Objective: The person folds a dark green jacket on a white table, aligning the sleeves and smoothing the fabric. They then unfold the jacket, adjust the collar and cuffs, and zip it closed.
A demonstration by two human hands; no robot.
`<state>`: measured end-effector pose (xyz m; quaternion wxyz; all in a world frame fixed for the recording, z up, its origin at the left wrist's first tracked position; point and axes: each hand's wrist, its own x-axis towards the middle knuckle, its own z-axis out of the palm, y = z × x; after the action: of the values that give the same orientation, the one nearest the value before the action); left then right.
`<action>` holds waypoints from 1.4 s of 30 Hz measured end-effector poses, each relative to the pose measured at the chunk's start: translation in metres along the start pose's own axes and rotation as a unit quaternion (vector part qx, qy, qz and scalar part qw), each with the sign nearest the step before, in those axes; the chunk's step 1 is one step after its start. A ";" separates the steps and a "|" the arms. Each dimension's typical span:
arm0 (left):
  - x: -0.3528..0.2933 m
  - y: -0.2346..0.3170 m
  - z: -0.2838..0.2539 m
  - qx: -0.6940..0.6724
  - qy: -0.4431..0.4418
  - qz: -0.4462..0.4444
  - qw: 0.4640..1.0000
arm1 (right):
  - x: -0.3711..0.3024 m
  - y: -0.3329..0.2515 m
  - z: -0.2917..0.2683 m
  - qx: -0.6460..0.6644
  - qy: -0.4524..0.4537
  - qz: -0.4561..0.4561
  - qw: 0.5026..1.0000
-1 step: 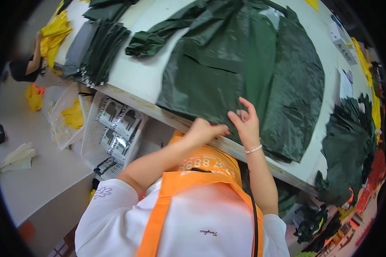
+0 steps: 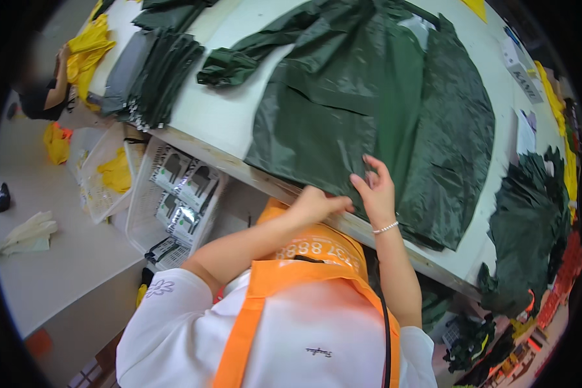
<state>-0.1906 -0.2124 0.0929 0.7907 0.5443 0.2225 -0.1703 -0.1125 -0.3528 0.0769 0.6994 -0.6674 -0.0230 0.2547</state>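
Note:
A dark green rain jacket (image 2: 313,123) lies spread on the white table (image 2: 194,110), its front parted and one sleeve stretched to the left. At its lower hem, by the table's front edge, my left hand (image 2: 317,205) pinches the fabric between thumb and fingers. Just right of it, my right hand (image 2: 378,191) is over the jacket's front edge. Its thumb and forefinger stand apart while the other fingers curl in. I see nothing held in it, though the gap under the palm is partly hidden.
A stack of folded dark garments (image 2: 165,84) sits at the table's left. Below it hangs a white crate (image 2: 136,220) of flat packs (image 2: 197,184). More dark green garments (image 2: 524,233) heap at the right. At far left, a person (image 2: 45,94) handles a yellow garment (image 2: 87,55).
The whole view has shifted slightly, so everything sits a little further right and lower. Both hands keep nearly the same pose at the jacket's hem.

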 end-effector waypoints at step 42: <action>0.066 0.071 -0.055 0.416 -0.154 0.369 0.817 | 0.015 -0.062 -0.004 0.137 -0.083 0.002 0.987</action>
<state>-0.1084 -0.1381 0.0962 0.5162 0.8295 -0.2121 -0.0239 -0.0777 -0.3497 0.1309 0.7791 -0.5422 -0.0448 0.3116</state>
